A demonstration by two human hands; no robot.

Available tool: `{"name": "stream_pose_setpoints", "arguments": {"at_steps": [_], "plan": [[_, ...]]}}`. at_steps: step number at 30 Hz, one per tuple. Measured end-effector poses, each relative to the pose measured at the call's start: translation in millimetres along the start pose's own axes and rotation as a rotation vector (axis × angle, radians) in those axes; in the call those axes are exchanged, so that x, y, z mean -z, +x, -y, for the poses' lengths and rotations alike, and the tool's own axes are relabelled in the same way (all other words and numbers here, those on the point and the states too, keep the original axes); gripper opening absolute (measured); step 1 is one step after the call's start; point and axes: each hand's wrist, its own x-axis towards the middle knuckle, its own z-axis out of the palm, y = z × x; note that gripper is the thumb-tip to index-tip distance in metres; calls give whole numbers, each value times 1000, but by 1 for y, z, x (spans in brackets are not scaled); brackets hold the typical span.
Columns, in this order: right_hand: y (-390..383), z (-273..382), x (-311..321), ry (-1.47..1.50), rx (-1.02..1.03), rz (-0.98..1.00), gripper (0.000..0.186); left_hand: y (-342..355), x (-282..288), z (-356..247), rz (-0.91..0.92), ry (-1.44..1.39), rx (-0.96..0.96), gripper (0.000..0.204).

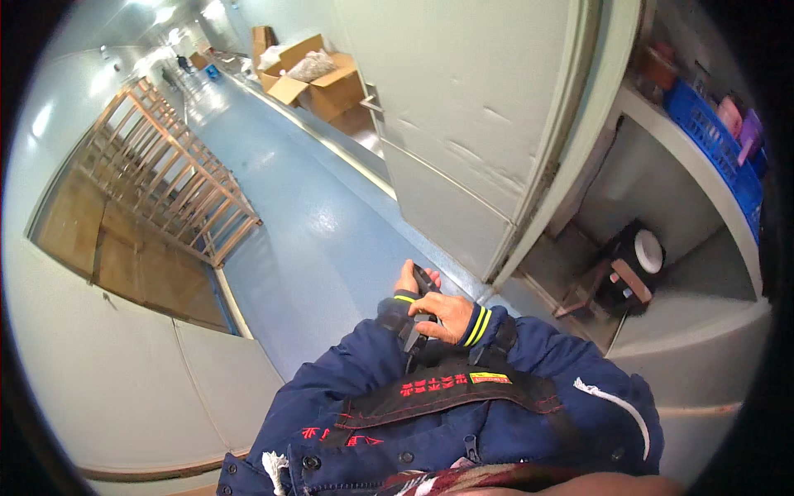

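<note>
Left hand (406,279) curled round slim black object (425,281). Right hand (449,316) just beside, fingers bent toward object; pinch or not, cannot tell. Slatted wooden rack (184,162) beyond, left of both.

Place: corridor of a factory or workshop, by its look. Around you: one long, glossy blue floor (306,223); pale panelled walls (223,380); one dented pale door (463,99), ahead to your right; bright ceiling lights (164,14), receding down the passage; one slatted wooden rack (192,149), along your left; one open cardboard box (337,97), pale contents; one blue plastic basket (703,136), small items inside, far right
</note>
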Motion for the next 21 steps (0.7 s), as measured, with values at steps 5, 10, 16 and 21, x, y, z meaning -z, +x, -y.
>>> {"name": "stream_pose_setpoints", "arguments": {"at_steps": [5,10,16,21], "plan": [[-53,33,-9,30,-6,0,30,-52,5,43,7,-110,-59,57],[-50,34,-11,115,32,-37,28,-68,4,36,67,-114,-44,57],[-117,87,-21,217,-124,78,34,-123,35,104,20,-103,-50,57],[-155,117,-29,248,-193,113,35,-156,48,135,53,-81,-10,55]]}}
